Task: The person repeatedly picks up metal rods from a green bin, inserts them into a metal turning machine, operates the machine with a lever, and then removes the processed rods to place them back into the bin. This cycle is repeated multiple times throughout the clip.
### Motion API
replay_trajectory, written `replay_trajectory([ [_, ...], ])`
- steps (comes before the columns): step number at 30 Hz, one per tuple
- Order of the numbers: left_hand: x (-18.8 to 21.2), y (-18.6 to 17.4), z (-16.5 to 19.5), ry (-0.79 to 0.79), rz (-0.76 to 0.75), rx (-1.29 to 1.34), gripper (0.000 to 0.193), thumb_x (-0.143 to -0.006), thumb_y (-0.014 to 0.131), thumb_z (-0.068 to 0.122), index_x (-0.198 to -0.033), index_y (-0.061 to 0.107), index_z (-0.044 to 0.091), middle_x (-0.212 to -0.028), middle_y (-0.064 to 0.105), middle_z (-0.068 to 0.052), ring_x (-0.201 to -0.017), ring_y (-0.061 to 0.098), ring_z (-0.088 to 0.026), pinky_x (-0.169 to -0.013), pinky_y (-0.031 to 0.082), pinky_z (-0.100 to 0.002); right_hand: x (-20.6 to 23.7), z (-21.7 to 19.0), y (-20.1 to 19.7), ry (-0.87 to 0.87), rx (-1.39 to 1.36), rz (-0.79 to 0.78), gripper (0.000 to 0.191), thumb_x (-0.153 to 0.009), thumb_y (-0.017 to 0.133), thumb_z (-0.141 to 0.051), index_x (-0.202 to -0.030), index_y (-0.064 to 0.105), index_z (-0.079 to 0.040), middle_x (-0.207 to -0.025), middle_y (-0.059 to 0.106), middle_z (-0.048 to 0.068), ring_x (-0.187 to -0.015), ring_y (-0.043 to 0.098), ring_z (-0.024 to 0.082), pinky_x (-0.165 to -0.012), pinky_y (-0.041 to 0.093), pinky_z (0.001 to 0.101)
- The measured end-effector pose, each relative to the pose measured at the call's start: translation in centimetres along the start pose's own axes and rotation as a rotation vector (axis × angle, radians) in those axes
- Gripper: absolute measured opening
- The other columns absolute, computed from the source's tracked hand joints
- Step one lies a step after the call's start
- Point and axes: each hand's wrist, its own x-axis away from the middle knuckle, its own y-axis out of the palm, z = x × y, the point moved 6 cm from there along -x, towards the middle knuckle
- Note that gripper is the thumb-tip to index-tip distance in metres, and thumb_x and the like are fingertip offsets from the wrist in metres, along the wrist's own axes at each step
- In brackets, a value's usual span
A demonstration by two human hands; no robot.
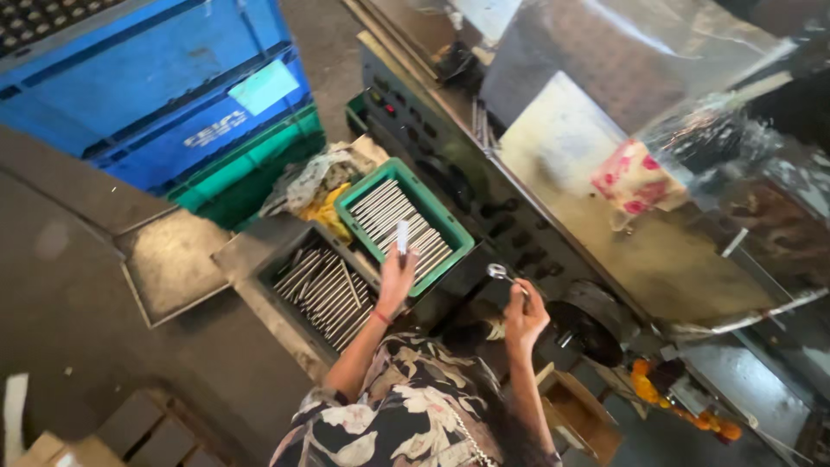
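Your left hand (395,278) is raised over the near edge of the green tray (458,245), fingers closed around a short metal rod (402,236) held upright. The tray holds a row of similar rods lying side by side. Just beside it, to the left, a grey metal bin (251,264) holds more rods, loosely piled. Your right hand (524,316) is up near the machine's dark front panel (450,164), fingers pinched on a thin tool with a small round shiny head (497,271). Blue crates (156,86) stand well apart, behind.
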Motion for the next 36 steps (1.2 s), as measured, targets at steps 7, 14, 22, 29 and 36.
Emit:
replay_trajectory([
  [7, 1.7, 13.0, 4.8, 0.21, -0.511, 0.093, 0.025, -0.112, 0.057, 0.025, -0.123, 0.06, 0.004, -0.073, 0.055, 0.001, -0.067, 0.049, -0.008, -0.06, 0.044, -0.028, -1.2, -4.6, 0.6, -0.015, -0.283, 0.044, 0.021, -0.103, 0.065, -0.016, -0.115, 0.07, 0.0, -0.065, 0.049, -0.006, -0.05, 0.039, 0.001, -0.047, 0.034, 0.0229],
  [14, 3.5, 17.8, 9.6, -0.191, -0.83, 0.553, 0.046, -0.103, 0.059, 0.023, -0.148, 0.046, 0.019, -0.077, 0.051, 0.009, -0.058, 0.041, -0.001, -0.049, 0.031, -0.018, -2.1, -6.6, -2.4, -0.137, -0.142, 0.108, 0.018, -0.103, 0.065, -0.012, -0.115, 0.07, 0.001, -0.071, 0.055, -0.005, -0.055, 0.042, 0.002, -0.049, 0.034, 0.0232],
  [22, 4.3, 19.1, 11.2, 0.251, -0.622, 0.394, 0.026, -0.107, 0.073, 0.02, -0.127, 0.058, 0.013, -0.091, 0.057, 0.0, -0.068, 0.051, -0.007, -0.058, 0.042, -0.024, -2.1, -5.2, -5.0, -0.142, 0.002, 0.059, 0.02, -0.106, 0.061, -0.023, -0.113, 0.069, -0.006, -0.065, 0.051, -0.008, -0.055, 0.044, 0.002, -0.049, 0.036, 0.0222],
  [29, 5.3, 17.7, 13.1, 0.846, -0.921, -0.112, 0.034, -0.092, 0.083, 0.025, -0.116, 0.063, 0.011, -0.072, 0.065, -0.005, -0.056, 0.061, -0.019, -0.048, 0.045, -0.029, 0.1, 1.7, -5.3, 0.94, -0.752, -0.339, 0.044, -0.106, 0.054, -0.049, -0.075, 0.053, -0.017, -0.051, 0.028, -0.009, -0.038, 0.022, 0.008, -0.038, 0.02, 0.0277],
  [36, 3.8, 20.8, 12.6, 0.372, -0.817, 0.19, 0.023, -0.094, 0.082, 0.019, -0.104, 0.063, 0.01, -0.069, 0.057, 0.002, -0.053, 0.047, -0.008, -0.047, 0.037, -0.026, -2.5, -1.4, -7.1, 0.536, -0.481, -0.27, 0.04, -0.108, 0.051, -0.042, -0.083, 0.057, -0.012, -0.057, 0.036, -0.009, -0.046, 0.032, 0.007, -0.043, 0.026, 0.0246],
])
